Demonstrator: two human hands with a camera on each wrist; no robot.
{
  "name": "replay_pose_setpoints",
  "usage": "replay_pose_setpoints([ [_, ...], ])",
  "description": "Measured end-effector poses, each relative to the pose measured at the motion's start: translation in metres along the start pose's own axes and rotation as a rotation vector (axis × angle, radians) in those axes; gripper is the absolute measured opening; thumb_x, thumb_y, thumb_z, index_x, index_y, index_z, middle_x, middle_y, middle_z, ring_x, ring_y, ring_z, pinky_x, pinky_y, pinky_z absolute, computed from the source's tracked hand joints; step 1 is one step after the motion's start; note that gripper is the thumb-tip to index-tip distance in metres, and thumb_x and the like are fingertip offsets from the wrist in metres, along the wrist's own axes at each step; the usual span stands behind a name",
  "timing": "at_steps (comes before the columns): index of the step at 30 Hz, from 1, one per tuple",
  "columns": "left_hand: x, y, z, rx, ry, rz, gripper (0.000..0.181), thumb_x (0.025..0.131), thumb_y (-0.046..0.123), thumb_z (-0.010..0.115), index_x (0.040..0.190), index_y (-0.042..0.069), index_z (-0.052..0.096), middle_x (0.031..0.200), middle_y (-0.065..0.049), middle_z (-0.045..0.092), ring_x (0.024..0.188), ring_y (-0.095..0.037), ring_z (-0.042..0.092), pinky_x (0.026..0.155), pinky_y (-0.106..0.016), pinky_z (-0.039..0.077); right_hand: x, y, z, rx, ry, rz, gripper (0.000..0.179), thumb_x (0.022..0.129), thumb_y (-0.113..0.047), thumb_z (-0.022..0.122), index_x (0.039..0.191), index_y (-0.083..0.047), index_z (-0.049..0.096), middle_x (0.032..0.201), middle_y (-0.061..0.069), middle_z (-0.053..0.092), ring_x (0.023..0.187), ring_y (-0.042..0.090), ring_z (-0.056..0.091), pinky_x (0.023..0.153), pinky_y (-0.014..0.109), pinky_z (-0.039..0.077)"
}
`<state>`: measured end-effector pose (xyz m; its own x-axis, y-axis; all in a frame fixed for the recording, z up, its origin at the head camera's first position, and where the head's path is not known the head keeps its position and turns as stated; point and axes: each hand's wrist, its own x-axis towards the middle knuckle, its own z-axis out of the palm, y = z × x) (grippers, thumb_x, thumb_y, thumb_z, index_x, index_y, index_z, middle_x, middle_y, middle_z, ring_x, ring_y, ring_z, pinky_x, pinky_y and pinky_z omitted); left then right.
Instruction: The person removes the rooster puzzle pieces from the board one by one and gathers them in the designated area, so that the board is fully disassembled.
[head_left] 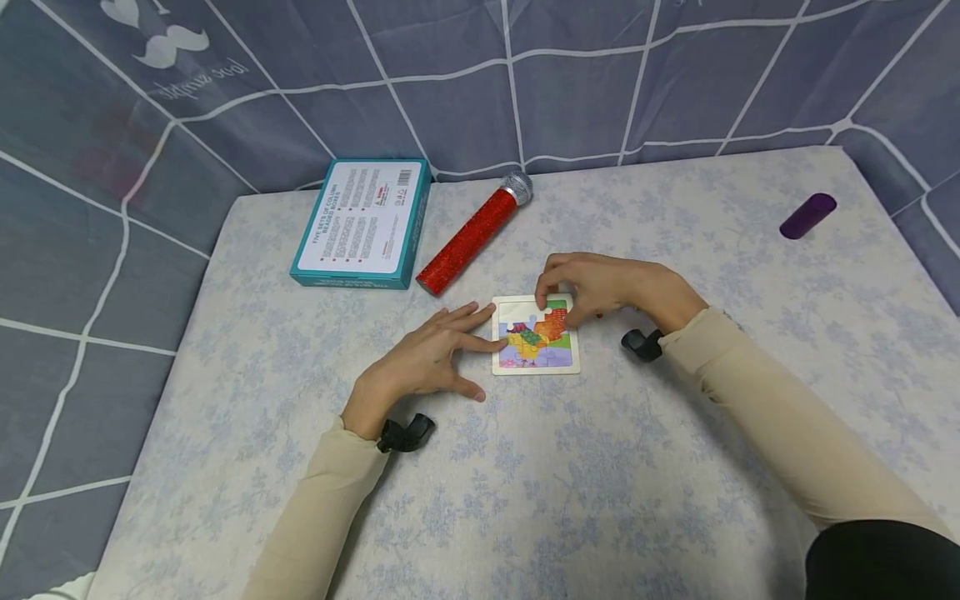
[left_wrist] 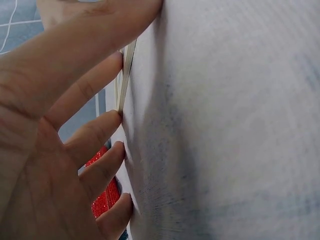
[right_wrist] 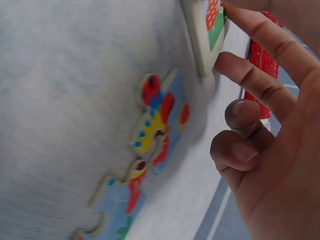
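Note:
A small square jigsaw puzzle (head_left: 555,357) in a white frame lies on the table, its coloured pieces showing orange, yellow and green shapes. The upper left part of its tray is bare white. My left hand (head_left: 427,354) spreads its fingers at the puzzle's left side, the index fingertip touching it. My right hand (head_left: 607,283) reaches over the upper right corner, thumb and index finger curled onto the puzzle. Whether they pinch a single piece is hidden. Loose puzzle pieces (right_wrist: 167,115) with red, yellow and blue prints lie by the right hand in the right wrist view, slightly blurred.
Behind the left hand stand a flat teal box (head_left: 360,218) and a red glittery microphone (head_left: 472,237), lying aslant. A purple cylinder (head_left: 807,216) lies at the far right. The table (head_left: 480,500) has a pale floral cloth and meets a blue-grey tiled curtain (head_left: 450,117).

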<state>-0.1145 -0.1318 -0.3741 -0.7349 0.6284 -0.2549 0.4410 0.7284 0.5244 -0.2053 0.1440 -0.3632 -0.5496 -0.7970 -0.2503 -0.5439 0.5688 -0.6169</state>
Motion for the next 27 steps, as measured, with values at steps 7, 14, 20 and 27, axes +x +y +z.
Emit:
replay_pose_setpoints([
  [7, 0.001, -0.001, 0.000, 0.003, 0.000, 0.005, 0.074, 0.068, 0.035, 0.091, 0.135, 0.024, 0.061, 0.160, -0.002, 0.026, 0.150, -0.022, 0.011, 0.121, -0.047, 0.007, 0.006, -0.009, -0.001, -0.069, -0.049, 0.055, 0.033, 0.071, -0.009, 0.081, 0.096, -0.020, 0.063, 0.099, 0.001, 0.051, 0.090, 0.019, 0.048, 0.072, 0.033, 0.043],
  [14, 0.000, -0.001, 0.000, -0.004, -0.007, -0.001, 0.074, 0.069, 0.036, 0.090, 0.135, 0.024, 0.061, 0.161, 0.000, 0.025, 0.150, -0.021, 0.010, 0.121, -0.046, 0.007, 0.012, -0.020, -0.002, -0.163, -0.109, 0.084, 0.030, 0.072, -0.010, 0.080, 0.092, -0.018, 0.059, 0.096, 0.004, 0.048, 0.086, 0.019, 0.047, 0.069, 0.031, 0.040],
  [20, 0.000, -0.001, 0.000, -0.017, -0.009, -0.009, 0.074, 0.069, 0.035, 0.090, 0.135, 0.025, 0.060, 0.161, 0.002, 0.024, 0.150, -0.018, 0.010, 0.121, -0.043, 0.006, 0.015, -0.024, -0.004, -0.204, -0.128, 0.080, 0.033, 0.071, -0.011, 0.082, 0.086, -0.015, 0.053, 0.093, 0.004, 0.047, 0.083, 0.019, 0.047, 0.067, 0.031, 0.039],
  [27, -0.001, -0.001, -0.002, -0.011, -0.014, -0.011, 0.074, 0.069, 0.035, 0.090, 0.136, 0.024, 0.061, 0.161, -0.001, 0.024, 0.150, -0.021, 0.010, 0.121, -0.045, 0.007, 0.009, -0.020, -0.003, -0.099, -0.085, 0.093, 0.034, 0.073, -0.007, 0.083, 0.093, -0.017, 0.058, 0.097, 0.002, 0.049, 0.089, 0.020, 0.047, 0.072, 0.033, 0.043],
])
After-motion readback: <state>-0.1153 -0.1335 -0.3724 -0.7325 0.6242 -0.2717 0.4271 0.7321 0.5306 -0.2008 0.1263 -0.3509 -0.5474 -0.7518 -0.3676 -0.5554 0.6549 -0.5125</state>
